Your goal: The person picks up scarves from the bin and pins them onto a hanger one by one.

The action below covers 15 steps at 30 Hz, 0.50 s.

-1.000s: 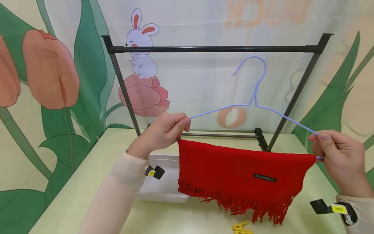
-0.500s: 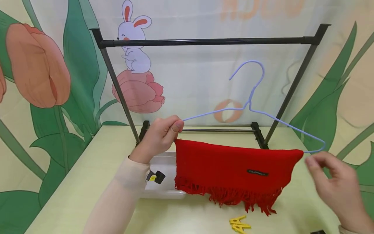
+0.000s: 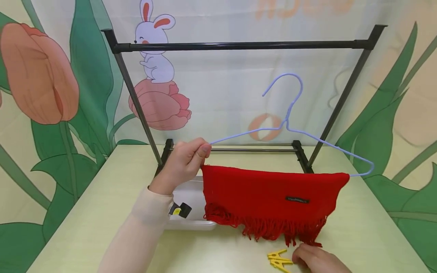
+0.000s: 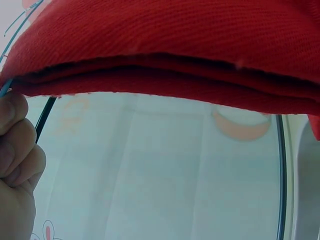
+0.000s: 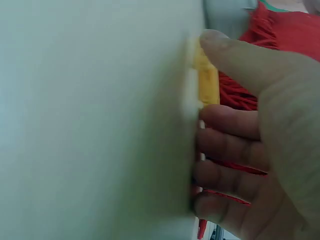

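Note:
My left hand [image 3: 184, 159] grips the left end of a thin lavender wire hanger [image 3: 288, 113], hook upward. Over its lower bar drapes a folded red scarf [image 3: 269, 193] with a fringe and a small dark label; in the left wrist view its folded layers [image 4: 165, 75] fill the top. The hanger's right end sticks out past the scarf, unheld. Low at the front, my right hand [image 3: 317, 259] is at the table beside yellow clothespins [image 3: 280, 261]. In the right wrist view, thumb and forefinger are spread about a yellow clothespin [image 5: 208, 85], not visibly pinching it.
A black garment rack [image 3: 239, 46] stands at the back of the pale table [image 3: 85, 227], its crossbar above the hanger. Behind the left forearm and scarf sits a white plastic tray [image 3: 191, 226], partly hidden. A printed curtain [image 3: 218, 94] hangs behind the rack.
My right hand has let go of the hanger's right end and moved down to the clothespins on the table. The left hand keeps its hold; hanger and scarf have shifted slightly left in view.

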Available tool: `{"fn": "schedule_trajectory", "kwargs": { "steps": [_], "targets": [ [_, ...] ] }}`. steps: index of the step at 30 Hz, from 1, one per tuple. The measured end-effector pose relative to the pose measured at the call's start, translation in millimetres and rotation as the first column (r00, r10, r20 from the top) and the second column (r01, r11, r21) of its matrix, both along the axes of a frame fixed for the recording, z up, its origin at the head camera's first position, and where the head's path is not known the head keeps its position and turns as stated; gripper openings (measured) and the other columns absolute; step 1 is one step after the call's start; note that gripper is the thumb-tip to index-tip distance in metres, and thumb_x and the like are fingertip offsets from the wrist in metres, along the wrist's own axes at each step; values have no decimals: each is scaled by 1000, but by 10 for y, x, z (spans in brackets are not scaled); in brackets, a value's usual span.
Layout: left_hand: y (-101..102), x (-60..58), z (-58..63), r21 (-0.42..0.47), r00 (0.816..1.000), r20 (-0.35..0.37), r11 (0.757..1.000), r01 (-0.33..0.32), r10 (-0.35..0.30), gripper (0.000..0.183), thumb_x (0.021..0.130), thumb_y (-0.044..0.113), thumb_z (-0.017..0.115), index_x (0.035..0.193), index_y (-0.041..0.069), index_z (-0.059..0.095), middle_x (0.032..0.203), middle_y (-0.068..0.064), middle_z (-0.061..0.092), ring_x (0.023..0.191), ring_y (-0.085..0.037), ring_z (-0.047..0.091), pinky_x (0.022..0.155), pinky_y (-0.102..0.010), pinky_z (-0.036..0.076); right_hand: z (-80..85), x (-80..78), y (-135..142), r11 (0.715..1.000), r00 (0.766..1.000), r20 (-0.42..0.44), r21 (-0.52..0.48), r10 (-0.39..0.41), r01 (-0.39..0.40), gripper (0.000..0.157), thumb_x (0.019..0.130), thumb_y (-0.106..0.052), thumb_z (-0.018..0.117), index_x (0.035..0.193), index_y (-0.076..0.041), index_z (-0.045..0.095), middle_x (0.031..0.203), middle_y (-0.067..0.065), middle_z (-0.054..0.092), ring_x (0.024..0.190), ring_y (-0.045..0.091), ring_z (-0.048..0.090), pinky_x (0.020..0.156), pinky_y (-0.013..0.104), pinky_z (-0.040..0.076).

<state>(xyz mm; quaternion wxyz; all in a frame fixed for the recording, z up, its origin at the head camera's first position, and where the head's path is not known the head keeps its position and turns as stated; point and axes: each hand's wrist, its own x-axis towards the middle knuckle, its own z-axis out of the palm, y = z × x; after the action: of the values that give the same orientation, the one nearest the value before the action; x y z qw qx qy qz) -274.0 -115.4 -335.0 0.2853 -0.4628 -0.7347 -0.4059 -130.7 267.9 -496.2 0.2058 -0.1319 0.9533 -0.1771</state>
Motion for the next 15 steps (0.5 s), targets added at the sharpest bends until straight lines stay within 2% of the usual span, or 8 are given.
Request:
{"fn": "schedule_trajectory", "kwargs": {
  "steps": [4, 10, 13, 15],
  "targets": [
    [15, 20, 11, -1, 1000, 5, 1000, 9, -9, 49, 113, 44, 45, 84, 7, 58, 56, -3, 49, 50, -10, 46, 50, -22, 43, -100, 10, -11, 999, 999, -46, 38, 15, -13, 42, 81, -52, 91, 107, -27, 68, 92, -14, 55, 81, 10, 51, 80, 33, 57],
    [24, 27, -21, -5, 1000, 6, 1000, 4, -4, 48, 113, 43, 46, 84, 6, 58, 56, -3, 47, 51, -10, 45, 50, -22, 42, -131, 1, 8, 999, 997, -64, 41, 36, -33, 44, 82, -53, 90, 111, -27, 69, 94, -16, 56, 83, 8, 51, 82, 34, 59],
    [22, 27, -35, -2, 1000, 12, 1000, 6, -6, 44, 113, 38, 47, 85, 6, 59, 56, -4, 47, 51, -9, 45, 50, -23, 43, -123, 21, 40, 1000, 997, -68, 6, 22, -22, 43, 85, -52, 88, 112, -25, 69, 93, -15, 55, 81, 5, 49, 78, 28, 56],
    [21, 29, -39, 0, 1000, 15, 1000, 10, -10, 39, 113, 32, 50, 85, 7, 59, 56, -4, 47, 51, -10, 45, 51, -24, 45, -106, 31, 65, 998, 998, -55, -57, -10, 7, 42, 88, -49, 87, 114, -22, 69, 93, -13, 55, 80, 3, 47, 75, 23, 52]
  ]
}}
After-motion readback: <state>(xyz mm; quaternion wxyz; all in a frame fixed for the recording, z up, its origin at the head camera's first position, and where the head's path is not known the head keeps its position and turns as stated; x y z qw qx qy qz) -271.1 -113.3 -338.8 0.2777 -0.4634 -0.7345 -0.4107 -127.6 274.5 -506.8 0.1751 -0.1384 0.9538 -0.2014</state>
